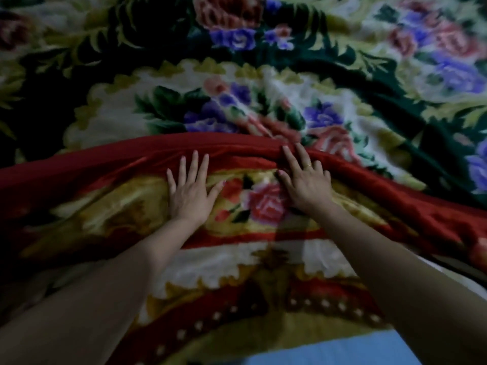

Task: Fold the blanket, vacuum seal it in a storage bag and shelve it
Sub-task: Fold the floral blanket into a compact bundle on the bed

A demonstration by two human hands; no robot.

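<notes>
A thick floral blanket (237, 101) lies spread out and fills most of the head view, dark green with white, purple and pink flowers. Its near part is turned over, showing a red and gold side with a pink rose (263, 204) and a red border along the fold (105, 159). My left hand (191, 191) lies flat on the red and gold side, fingers straight and spread. My right hand (307, 180), with a ring on one finger, rests flat next to it, its fingertips at the red fold edge.
A light blue surface (329, 349) shows under the blanket at the bottom edge. A strip of white (463, 283) shows at the lower right. The room is dim and the view is blurred.
</notes>
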